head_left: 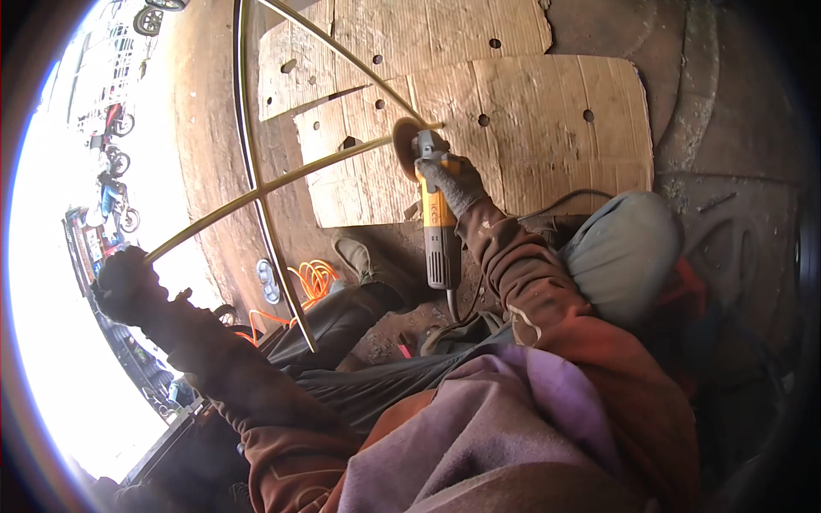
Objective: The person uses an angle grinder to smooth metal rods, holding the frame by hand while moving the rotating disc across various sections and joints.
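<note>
My gloved right hand (457, 181) grips a yellow and grey angle grinder (440, 244) near its head. The grinder's round brown disc (407, 147) stands on edge against the far end of a thin brass-coloured metal rod (321, 164). Far out to the left, my gloved left hand (128, 286) is closed round the near end of that same rod. It crosses over a second long metal bar (250, 154) that runs from the top edge down to my leg. Another rod (342, 53) slants in from the top and meets the first one by the disc.
Flattened cardboard sheets (556, 128) with holes lie on the ground. An orange cord (316, 282) is coiled beside a shoe (357, 256). The grinder's dark cable (466, 312) runs near my legs. Parked motorcycles (115, 162) stand outside in bright light at the left.
</note>
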Available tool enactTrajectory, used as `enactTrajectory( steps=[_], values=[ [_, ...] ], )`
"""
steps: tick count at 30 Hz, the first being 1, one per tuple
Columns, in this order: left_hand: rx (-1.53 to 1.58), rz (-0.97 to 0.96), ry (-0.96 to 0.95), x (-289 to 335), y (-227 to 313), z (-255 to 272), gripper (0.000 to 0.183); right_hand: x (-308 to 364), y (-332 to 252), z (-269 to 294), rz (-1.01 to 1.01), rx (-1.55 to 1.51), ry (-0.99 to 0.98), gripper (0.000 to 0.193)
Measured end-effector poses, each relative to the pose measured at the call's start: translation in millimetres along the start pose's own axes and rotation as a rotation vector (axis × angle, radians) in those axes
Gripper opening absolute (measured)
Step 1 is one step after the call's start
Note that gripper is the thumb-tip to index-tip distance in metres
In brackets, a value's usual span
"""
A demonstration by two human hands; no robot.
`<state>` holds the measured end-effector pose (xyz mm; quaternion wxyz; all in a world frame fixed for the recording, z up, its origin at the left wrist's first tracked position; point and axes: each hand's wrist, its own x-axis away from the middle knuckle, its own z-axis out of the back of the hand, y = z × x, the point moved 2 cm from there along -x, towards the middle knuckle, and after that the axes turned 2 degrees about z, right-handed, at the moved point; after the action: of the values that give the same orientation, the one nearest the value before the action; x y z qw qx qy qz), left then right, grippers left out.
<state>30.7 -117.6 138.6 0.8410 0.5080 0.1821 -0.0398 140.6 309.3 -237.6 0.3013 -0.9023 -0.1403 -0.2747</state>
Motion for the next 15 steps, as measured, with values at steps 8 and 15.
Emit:
enactTrajectory(
  steps=[8, 15],
  values=[
    [0.09, 0.08, 0.0, -3, 3, -7, 0.017, 22, 4, -50, 0.108, 0.097, -0.181, 0.037],
    [0.569, 0.119, -0.222, 22, -9, 5, 0.027, 1, 7, 2, -0.099, -0.097, 0.123, 0.023]
  ],
)
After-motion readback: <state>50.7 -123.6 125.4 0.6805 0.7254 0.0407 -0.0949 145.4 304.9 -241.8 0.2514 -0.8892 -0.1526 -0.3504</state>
